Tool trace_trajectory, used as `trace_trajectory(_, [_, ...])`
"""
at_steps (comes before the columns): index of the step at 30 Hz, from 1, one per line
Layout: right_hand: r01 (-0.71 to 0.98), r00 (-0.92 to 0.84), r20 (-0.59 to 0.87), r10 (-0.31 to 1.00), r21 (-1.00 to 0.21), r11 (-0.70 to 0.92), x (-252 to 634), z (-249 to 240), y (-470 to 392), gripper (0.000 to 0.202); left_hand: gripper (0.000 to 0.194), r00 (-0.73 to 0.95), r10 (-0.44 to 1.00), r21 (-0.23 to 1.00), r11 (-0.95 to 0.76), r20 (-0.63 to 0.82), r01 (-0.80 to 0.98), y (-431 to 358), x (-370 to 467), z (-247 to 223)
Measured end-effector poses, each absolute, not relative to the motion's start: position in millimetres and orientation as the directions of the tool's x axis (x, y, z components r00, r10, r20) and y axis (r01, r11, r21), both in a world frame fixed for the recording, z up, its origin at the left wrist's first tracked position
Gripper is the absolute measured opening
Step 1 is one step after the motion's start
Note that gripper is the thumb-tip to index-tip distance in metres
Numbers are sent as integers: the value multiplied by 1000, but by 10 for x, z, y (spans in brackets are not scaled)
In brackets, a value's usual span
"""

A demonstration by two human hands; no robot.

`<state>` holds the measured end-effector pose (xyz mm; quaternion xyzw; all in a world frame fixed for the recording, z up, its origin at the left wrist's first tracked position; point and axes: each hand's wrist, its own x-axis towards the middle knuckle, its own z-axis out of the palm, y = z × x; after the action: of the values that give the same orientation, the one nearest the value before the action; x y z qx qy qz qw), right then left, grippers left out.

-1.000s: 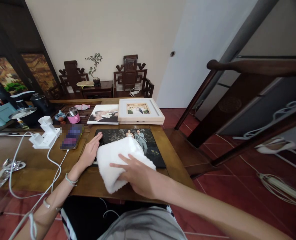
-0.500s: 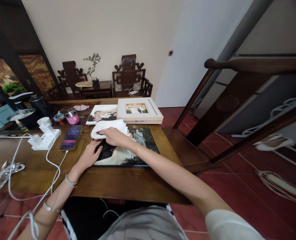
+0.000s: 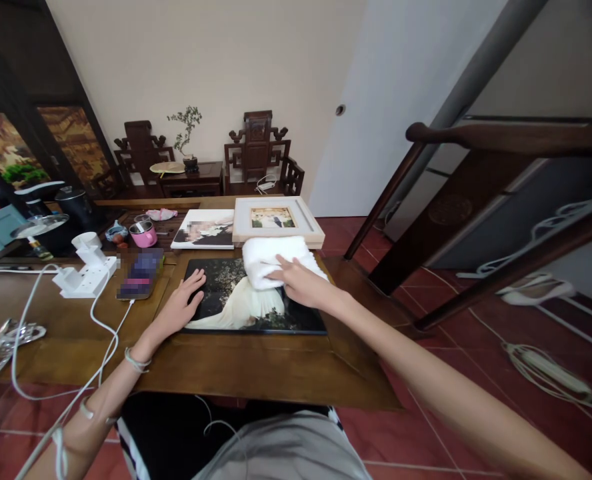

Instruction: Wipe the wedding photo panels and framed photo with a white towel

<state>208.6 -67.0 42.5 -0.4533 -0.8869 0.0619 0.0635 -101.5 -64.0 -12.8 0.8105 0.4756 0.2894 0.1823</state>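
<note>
A large wedding photo panel (image 3: 241, 307) lies flat on the wooden table (image 3: 256, 367) in front of me. My left hand (image 3: 183, 303) rests on the panel's left edge, its fingers spread. Over the panel's upper right part my right hand (image 3: 303, 283) presses down a folded white cloth (image 3: 271, 257), fingers on top of it. The cloth and hand cover the upper right of the picture, so the figures there are hidden.
Behind the panel lie a white photo album (image 3: 203, 230) and a pale framed photo (image 3: 281, 223). To the left are a phone (image 3: 141, 277) on a charging cable, a white power strip (image 3: 89, 277) and a pink cup (image 3: 143, 233). A wooden chair (image 3: 391, 233) stands right.
My right hand has moved the white cloth from the panel's upper left to its upper right, uncovering the left part. My left hand stays at the left edge.
</note>
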Motion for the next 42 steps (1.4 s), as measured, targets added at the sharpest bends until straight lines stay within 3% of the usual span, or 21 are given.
trace_trajectory(6, [793, -601, 15, 799, -114, 598, 2139, 352, -1473, 67, 44, 371, 876, 588, -481, 307, 650, -633, -1022, -138])
trace_trajectory(10, [736, -666, -2, 746, -158, 658, 2101, 364, -1864, 64, 45, 372, 874, 567, -486, 313, 665, -652, -1006, -124])
trace_trajectory(16, [751, -622, 59, 781, -239, 616, 2197, 374, -1278, 73, 46, 376, 870, 559, -492, 318, 667, -665, -1014, -113])
trace_trajectory(23, [816, -564, 36, 825, -133, 563, 2208, 392, -493, 75, 45, 380, 868, 559, -497, 320, 664, -684, -1012, -111])
trace_trajectory(28, [803, -583, 44, 811, -118, 584, 2179, 390, -874, 77, 44, 353, 876, 572, -483, 329, 663, -688, -988, -100])
trace_trajectory(36, [758, -645, -21, 764, -152, 635, 2188, 336, -1998, 60, 44, 361, 874, 570, -486, 326, 663, -692, -976, -81])
trace_trajectory(42, [760, -637, 1, 771, -169, 628, 2156, 358, -1652, 69, 45, 386, 863, 537, -505, 325, 676, -688, -993, -103])
